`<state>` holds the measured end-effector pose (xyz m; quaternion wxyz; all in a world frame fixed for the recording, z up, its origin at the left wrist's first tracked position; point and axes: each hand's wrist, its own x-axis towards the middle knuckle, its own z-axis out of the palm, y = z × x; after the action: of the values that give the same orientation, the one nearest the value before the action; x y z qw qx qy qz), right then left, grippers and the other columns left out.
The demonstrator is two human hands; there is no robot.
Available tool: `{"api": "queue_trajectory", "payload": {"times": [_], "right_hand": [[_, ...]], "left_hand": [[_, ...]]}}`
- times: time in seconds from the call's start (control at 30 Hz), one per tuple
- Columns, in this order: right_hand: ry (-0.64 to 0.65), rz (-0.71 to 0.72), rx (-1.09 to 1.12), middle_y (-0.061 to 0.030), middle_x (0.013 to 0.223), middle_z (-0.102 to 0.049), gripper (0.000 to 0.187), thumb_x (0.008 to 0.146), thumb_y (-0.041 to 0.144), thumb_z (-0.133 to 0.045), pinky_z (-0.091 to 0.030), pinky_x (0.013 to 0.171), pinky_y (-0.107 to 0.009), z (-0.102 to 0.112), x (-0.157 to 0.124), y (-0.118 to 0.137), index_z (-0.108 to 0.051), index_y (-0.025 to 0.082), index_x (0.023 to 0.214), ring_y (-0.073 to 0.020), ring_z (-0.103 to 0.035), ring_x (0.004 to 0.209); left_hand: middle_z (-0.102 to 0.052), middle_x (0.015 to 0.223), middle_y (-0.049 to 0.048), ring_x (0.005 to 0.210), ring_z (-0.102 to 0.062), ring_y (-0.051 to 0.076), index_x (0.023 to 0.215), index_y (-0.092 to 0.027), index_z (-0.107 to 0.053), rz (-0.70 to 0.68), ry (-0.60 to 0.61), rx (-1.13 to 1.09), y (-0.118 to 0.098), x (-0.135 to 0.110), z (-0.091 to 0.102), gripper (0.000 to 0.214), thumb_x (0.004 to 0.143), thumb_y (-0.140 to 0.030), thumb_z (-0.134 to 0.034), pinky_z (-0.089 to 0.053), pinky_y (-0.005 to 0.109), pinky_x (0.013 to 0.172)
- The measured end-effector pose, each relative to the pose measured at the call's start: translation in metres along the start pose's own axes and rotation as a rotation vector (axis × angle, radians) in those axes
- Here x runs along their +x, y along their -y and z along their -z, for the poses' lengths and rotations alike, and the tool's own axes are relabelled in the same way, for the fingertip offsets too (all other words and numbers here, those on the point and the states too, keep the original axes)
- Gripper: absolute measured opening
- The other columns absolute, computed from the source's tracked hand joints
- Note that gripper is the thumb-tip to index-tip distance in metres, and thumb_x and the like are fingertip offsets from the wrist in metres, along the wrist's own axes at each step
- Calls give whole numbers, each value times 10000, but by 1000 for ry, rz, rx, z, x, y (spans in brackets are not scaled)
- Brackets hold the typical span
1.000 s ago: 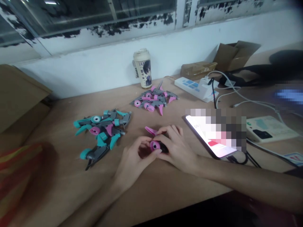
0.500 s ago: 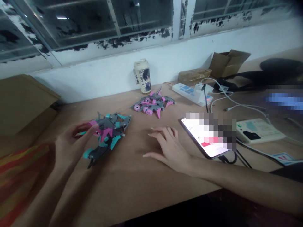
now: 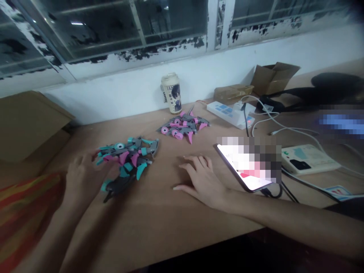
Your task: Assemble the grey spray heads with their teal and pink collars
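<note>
A small heap of grey toys with teal and pink parts, shaped like toy crossbows (image 3: 127, 151), lies on the table to the left. My left hand (image 3: 82, 176) is at the heap's left side, thumb and fingers apart and slightly blurred. Its thumb overlaps a pink part, and whether it touches is hard to tell. On the bare tabletop right of the heap, my right hand (image 3: 201, 180) lies palm down, fingers spread, holding nothing. Several pink-and-grey toy crossbows (image 3: 184, 127) form a second heap farther back.
Behind the pink heap stands a coffee cup (image 3: 172, 94). A lit phone (image 3: 244, 167) lies right of my right hand. Farther right are a power strip (image 3: 227, 113), white cables and a pale power bank (image 3: 309, 159). Cardboard boxes (image 3: 31, 125) (image 3: 273, 79) stand at both sides.
My left hand has drawn back left and let go of a pink-and-grey toy crossbow, which now lies in the left heap. A teal wheel now shows on top. My right hand stays put.
</note>
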<state>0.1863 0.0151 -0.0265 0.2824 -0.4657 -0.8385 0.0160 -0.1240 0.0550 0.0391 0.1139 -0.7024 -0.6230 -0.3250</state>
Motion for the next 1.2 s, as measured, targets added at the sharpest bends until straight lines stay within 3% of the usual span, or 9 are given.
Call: {"api": "queue_trajectory", "payload": {"times": [0.13,0.27,0.33,0.43,0.6,0.73,0.87,1.1,1.2], "right_hand": [[18,-4,-1,-164,1246,-508,558,805,593,-476,-297,961,-490,0,-1,0,-577,114,1072,-313,-420,1132],[23,-11,-1,-163,1248,-504,566,806,593,-473,-288,971,-496,0,0,0,-571,114,1092,-316,-412,1136],[24,-14,1,-167,1232,-510,576,812,597,-457,-289,973,-497,-1,0,0,-564,112,1104,-314,-415,1135],[19,-12,0,-171,1197,-525,574,820,607,-431,-294,971,-503,-2,1,-1,-569,119,1089,-308,-428,1128],[-2,-13,-1,-156,1191,-533,576,822,624,-401,-292,977,-501,-3,1,-1,-579,139,1075,-299,-443,1118],[-10,-12,-32,-159,1183,-539,565,821,609,-428,-302,965,-490,1,4,-4,-577,124,1069,-297,-444,1104],[-87,-11,-103,-162,1205,-525,563,850,542,-444,-268,981,-492,9,9,-10,-503,104,1198,-307,-432,1100],[-141,-59,-78,-177,1186,-538,697,800,596,-484,-280,959,-497,14,12,-14,-438,78,1265,-314,-448,1075],[-82,2,3,-133,1213,-551,684,781,626,-487,-251,994,-496,10,10,-11,-454,142,1264,-287,-465,1103]], "left_hand": [[-611,1005,67,1110,-506,347,1039,-258,-594,-34,-36,99,-59,5,-6,268,837,-401,-492,-405,486,928],[-616,1056,90,1046,-557,259,1049,-182,-585,-184,151,24,-109,19,-48,259,870,-331,-472,-443,390,912],[-608,1083,79,1065,-548,244,1040,-186,-588,-200,269,49,-125,25,-77,248,859,-332,-500,-427,369,931],[-572,1103,141,1019,-561,293,1145,-144,-534,-158,291,76,-140,33,-117,400,821,-378,-553,-463,396,838],[-544,1095,192,1043,-528,350,1073,-109,-563,-126,262,87,-154,44,-144,370,794,-351,-582,-464,410,801],[-578,1066,164,1006,-555,321,1025,-135,-594,-108,247,62,-155,49,-135,278,800,-296,-562,-459,391,810],[-640,961,93,873,-613,245,986,-170,-619,-72,267,-40,-149,38,-104,270,801,-356,-556,-464,344,799],[-594,694,21,644,-583,153,776,-154,-609,336,764,-831,-128,-14,-65,356,802,-499,-521,-479,250,575],[-560,656,3,593,-544,124,729,-151,-591,350,809,-927,-126,-32,-63,355,821,-483,-508,-468,231,550]]}}
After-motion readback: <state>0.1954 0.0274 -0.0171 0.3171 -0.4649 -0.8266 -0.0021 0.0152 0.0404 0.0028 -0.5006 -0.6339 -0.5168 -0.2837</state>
